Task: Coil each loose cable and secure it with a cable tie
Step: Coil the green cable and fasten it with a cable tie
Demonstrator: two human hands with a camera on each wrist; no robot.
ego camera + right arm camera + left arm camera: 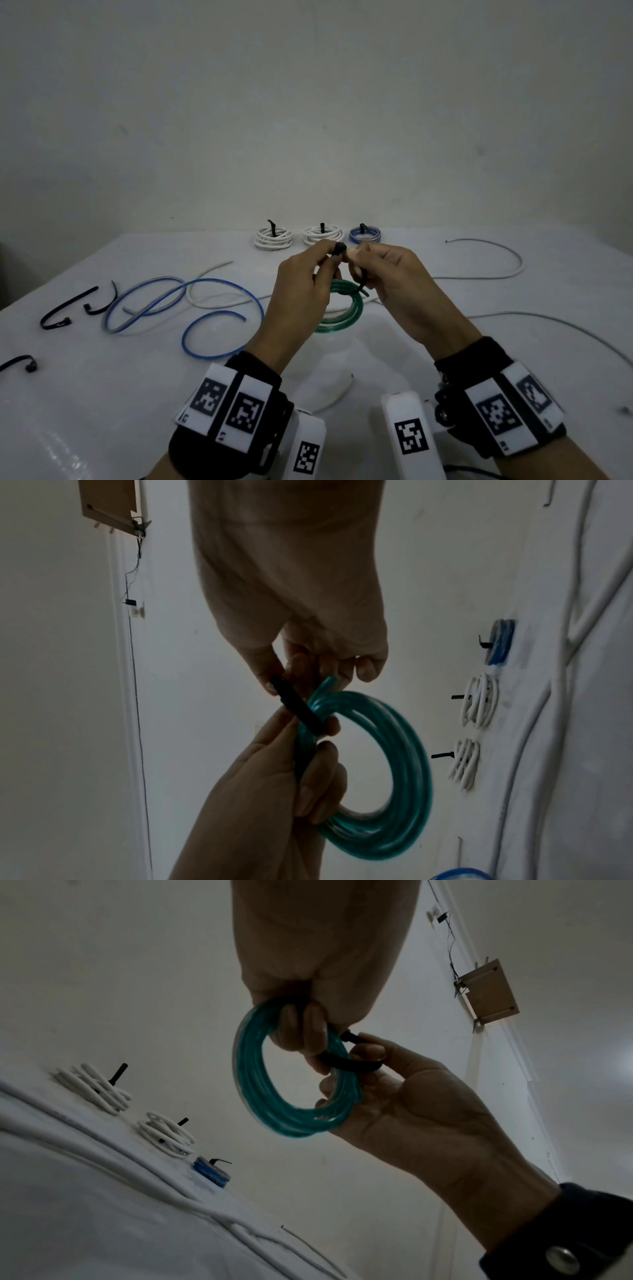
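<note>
Three tied coils [317, 235] sit in a row along the far edge of the surface [102, 394], near its middle. In front of them, both hands hold a coiled cable [339, 310] above the surface, the left hand [301, 294] on its left, the right hand [400, 284] on its right. Loose cables [178, 301] sprawl toward the left edge, with loose cable ties [68, 308] beyond them. Another loose cable [496, 260] lies toward the far right corner.

Head cam looks down; wrist cams up close, all share green coil [346, 308].
</note>
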